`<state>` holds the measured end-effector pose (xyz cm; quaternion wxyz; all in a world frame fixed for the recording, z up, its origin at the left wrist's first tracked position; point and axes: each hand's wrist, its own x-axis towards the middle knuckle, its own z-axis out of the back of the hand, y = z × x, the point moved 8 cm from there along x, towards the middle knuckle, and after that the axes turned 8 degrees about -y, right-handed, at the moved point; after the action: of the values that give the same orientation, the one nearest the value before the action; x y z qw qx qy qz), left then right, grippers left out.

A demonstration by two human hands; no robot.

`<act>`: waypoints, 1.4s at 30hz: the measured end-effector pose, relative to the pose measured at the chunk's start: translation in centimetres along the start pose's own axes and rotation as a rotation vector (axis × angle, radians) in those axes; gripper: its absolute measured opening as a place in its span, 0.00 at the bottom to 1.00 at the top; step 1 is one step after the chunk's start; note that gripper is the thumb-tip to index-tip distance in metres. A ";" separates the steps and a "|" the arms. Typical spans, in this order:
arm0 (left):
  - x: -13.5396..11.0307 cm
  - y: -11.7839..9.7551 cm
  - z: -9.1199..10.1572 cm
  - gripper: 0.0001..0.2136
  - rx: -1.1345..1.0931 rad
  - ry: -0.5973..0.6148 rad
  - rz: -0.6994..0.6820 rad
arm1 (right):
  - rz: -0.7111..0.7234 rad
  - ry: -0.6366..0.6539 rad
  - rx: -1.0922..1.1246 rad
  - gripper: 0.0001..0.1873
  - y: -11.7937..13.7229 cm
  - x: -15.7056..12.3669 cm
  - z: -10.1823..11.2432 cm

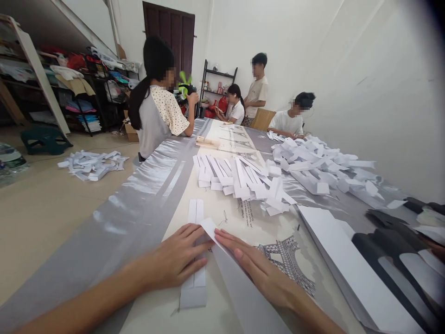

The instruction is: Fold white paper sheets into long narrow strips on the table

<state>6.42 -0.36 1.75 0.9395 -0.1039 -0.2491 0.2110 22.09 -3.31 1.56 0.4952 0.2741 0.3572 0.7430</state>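
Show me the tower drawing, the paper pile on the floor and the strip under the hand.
tower drawing (290,262): head view, its latticed middle.
floor paper pile (92,164): head view, its middle.
strip (193,292): head view, near end.

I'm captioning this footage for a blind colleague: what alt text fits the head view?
The left hand presses flat on a long folded paper strip on a table, the right hand flat beside it at the edge of a white sheet. Beyond lie piles of folded paper strips, and four other people sit or stand farther along.
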 end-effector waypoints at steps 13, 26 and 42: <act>0.0 -0.1 0.2 0.15 0.082 -0.051 -0.015 | 0.209 -0.095 -0.448 0.29 -0.9 0.5 -2.4; 0.2 -0.4 -0.4 0.11 0.195 -0.067 -0.025 | 0.245 -0.101 -0.616 0.29 0.0 0.7 -3.7; 0.1 -0.6 -0.3 0.09 0.205 -0.125 -0.059 | 0.303 -0.099 -0.768 0.28 0.5 0.7 -4.7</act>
<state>6.83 -0.87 1.74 0.9336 0.0134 -0.2874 0.2137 17.99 -3.95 -0.77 0.4632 0.1543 -0.0142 0.8726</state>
